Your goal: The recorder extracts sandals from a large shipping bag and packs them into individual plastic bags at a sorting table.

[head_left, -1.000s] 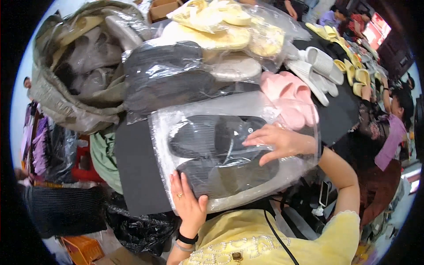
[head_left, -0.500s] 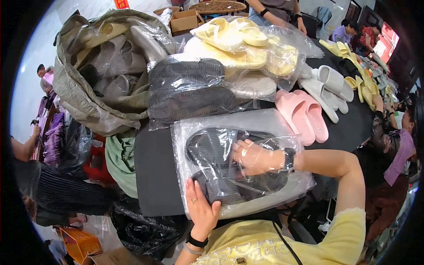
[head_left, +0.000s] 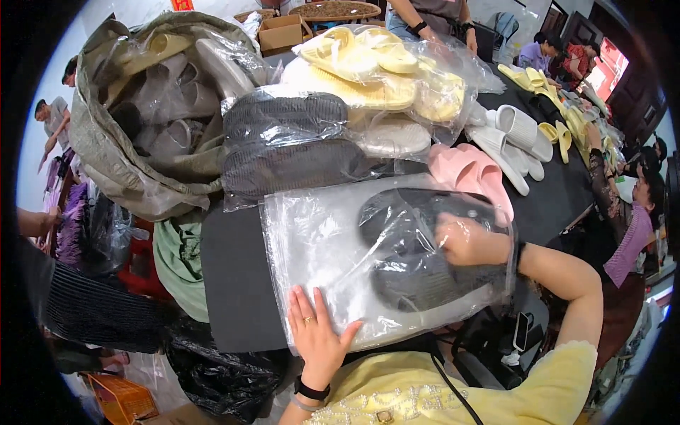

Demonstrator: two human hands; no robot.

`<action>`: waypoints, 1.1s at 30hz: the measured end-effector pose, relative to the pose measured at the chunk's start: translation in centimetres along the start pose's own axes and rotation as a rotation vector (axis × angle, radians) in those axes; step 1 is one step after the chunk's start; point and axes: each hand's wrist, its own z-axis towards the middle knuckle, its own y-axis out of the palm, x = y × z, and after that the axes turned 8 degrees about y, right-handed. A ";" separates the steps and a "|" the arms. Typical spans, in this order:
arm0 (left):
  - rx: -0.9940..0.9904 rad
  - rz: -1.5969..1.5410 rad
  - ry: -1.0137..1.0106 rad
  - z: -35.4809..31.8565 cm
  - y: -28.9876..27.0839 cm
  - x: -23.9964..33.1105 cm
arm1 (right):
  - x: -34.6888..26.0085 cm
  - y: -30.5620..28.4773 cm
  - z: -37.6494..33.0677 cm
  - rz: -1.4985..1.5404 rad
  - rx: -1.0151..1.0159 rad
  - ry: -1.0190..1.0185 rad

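"What's biggest?"
"The black counter (head_left: 237, 304), then a grey-green sack (head_left: 106, 166) at its far left, holding bagged slippers (head_left: 170, 81)."
"And nearer?"
"A clear plastic bag (head_left: 312, 234) lies flat along the counter's near side. The black slippers (head_left: 412, 283) are inside it, side by side, toward its right end."
"Anything beside it?"
"Pink slippers (head_left: 471, 173), at its far right corner."
"What touches the bag?"
"The left hand (head_left: 319, 338) lies flat on its near left part, thumb spread wide. The right hand (head_left: 471, 242) is inside, fingers curled by the slippers; whether it grips them, I can't tell."
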 end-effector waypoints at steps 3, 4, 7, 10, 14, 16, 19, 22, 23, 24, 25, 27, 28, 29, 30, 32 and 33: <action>-0.025 0.008 -0.048 0.1 0.0 0.3 | 1.2 -3.8 -4.1 -0.129 0.007 0.185; -0.029 -0.002 -0.048 0.1 0.0 0.3 | 1.8 -4.6 -5.5 -0.122 0.063 0.220; -0.058 0.009 -0.065 0.3 -0.1 0.6 | 0.9 -7.8 -8.2 -0.363 -0.083 0.450; -0.085 -0.007 -0.117 0.3 -0.6 0.8 | 0.0 -11.7 -10.0 -0.490 -0.103 0.663; -0.137 -0.025 -0.126 0.2 -1.8 0.8 | -0.5 -17.0 -12.0 -0.490 0.328 0.675; -0.124 -0.015 -0.114 0.3 -2.0 1.1 | -3.0 -18.7 -10.4 -0.418 0.495 0.668; -0.146 0.021 -0.067 0.1 -2.1 1.0 | -7.8 -19.3 -8.2 -0.295 0.446 0.775; -0.104 -0.094 0.056 0.2 -1.3 0.6 | -11.5 -17.3 -5.7 -0.326 0.381 0.300; -0.246 0.012 0.062 -1.2 -0.3 -0.3 | -10.9 -13.6 -0.9 -0.072 0.194 0.370; -0.388 0.082 0.076 -2.2 0.3 -1.3 | -14.0 -12.6 2.8 -0.022 0.178 0.190; -0.254 -0.354 -0.010 -2.2 -1.5 0.3 | -14.4 -10.4 3.7 0.093 -0.103 0.206; -0.227 -0.328 0.051 -2.0 0.0 0.0 | -16.5 -5.0 5.4 0.189 -0.140 0.180; -0.197 -0.288 0.070 -2.2 1.1 -0.4 | -16.5 -2.3 5.5 0.238 -0.109 0.121; -0.162 -0.251 0.092 -2.4 2.3 -0.8 | -15.9 -0.1 5.1 0.237 -0.100 0.131; -0.129 -0.207 0.096 -2.7 3.4 -1.4 | -15.3 2.3 5.1 0.228 -0.125 0.152; -0.058 -0.134 0.110 -3.1 4.4 -2.2 | -14.3 3.9 4.6 0.232 -0.116 0.230; -0.088 -0.054 0.079 -1.8 2.7 -1.2 | -13.3 4.1 3.6 0.213 -0.070 0.275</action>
